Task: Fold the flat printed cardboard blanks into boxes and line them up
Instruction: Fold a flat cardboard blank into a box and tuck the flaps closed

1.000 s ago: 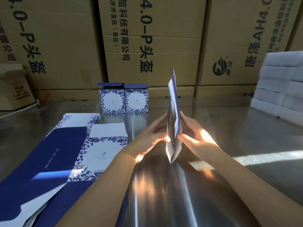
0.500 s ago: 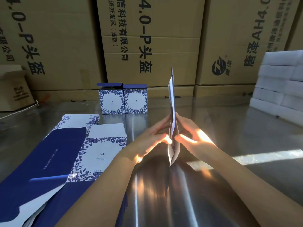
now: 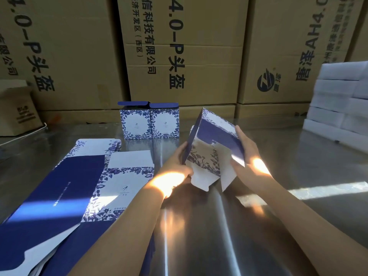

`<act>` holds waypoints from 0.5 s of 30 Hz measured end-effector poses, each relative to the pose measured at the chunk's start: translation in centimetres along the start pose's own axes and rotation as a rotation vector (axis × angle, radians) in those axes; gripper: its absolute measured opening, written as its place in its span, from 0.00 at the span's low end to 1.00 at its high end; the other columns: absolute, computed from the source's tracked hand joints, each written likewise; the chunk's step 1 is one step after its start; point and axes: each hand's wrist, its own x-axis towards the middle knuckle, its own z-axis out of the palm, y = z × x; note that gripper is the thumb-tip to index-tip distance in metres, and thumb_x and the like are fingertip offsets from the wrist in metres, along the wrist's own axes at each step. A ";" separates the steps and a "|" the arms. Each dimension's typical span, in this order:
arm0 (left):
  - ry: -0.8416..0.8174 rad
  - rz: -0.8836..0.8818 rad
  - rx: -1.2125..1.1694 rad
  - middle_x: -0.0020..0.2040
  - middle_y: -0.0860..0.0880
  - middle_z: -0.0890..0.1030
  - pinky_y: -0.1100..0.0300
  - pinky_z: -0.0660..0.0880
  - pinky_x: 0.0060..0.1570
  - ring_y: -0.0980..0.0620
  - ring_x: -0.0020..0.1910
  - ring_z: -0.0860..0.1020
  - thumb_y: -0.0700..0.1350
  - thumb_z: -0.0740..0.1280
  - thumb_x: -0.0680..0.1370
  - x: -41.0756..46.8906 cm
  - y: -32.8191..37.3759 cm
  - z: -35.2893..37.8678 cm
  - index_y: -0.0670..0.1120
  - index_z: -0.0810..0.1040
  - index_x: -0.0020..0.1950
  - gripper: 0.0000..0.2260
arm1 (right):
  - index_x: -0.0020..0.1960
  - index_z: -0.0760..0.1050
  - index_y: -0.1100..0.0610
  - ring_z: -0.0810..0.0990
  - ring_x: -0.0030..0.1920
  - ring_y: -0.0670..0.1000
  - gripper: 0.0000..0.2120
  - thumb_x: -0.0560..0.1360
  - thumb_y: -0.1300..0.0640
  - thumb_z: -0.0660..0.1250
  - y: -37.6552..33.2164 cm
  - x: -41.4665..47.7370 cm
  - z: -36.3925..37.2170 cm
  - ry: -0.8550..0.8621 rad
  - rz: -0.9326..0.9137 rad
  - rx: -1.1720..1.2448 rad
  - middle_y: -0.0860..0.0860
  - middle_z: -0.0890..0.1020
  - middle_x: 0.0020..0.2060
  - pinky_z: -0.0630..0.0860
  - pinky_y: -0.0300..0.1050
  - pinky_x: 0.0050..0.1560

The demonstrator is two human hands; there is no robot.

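A blue-and-white floral cardboard blank [image 3: 211,148] is held above the steel table [image 3: 209,232], opened into a tilted square tube with its white bottom flaps hanging toward me. My left hand [image 3: 177,166] grips its left wall near the lower corner. My right hand [image 3: 247,154] holds the right wall, fingers along the outside. Two folded boxes [image 3: 149,124] stand side by side at the back, lids up. A stack of flat blanks [image 3: 65,196] lies at the front left.
Large brown shipping cartons [image 3: 179,50] wall off the back of the table. White foam blocks [image 3: 342,104] are stacked at the right. A small brown carton [image 3: 16,112] sits at the far left. Bright sun streaks cross the steel surface.
The blank, held flat and upright between both hands before, has been spread open into a tube and tipped to the right.
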 end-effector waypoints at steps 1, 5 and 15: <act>0.035 0.011 0.006 0.59 0.48 0.79 0.48 0.79 0.45 0.52 0.37 0.79 0.25 0.61 0.70 0.2 -0.2 -0.1 0.59 0.64 0.72 0.39 | 0.75 0.56 0.46 0.64 0.62 0.33 0.34 0.75 0.63 0.67 0.4 0.0 -0.2 0.005 0.008 -0.015 0.51 0.61 0.72 0.58 0.19 0.55; 0.203 0.026 -0.032 0.52 0.52 0.79 0.55 0.80 0.42 0.52 0.43 0.79 0.27 0.59 0.73 0.6 -0.5 -0.5 0.54 0.71 0.69 0.30 | 0.72 0.65 0.48 0.62 0.69 0.46 0.29 0.74 0.66 0.65 1.3 0.0 -1.1 -0.013 0.083 -0.078 0.53 0.56 0.75 0.59 0.14 0.45; 0.239 -0.008 -0.131 0.58 0.45 0.78 0.66 0.78 0.31 0.47 0.49 0.78 0.28 0.59 0.74 0.5 -0.4 -0.8 0.46 0.71 0.69 0.26 | 0.64 0.74 0.52 0.74 0.55 0.46 0.20 0.74 0.66 0.66 1.4 0.2 -2.1 -0.065 0.098 -0.125 0.51 0.72 0.65 0.61 0.17 0.44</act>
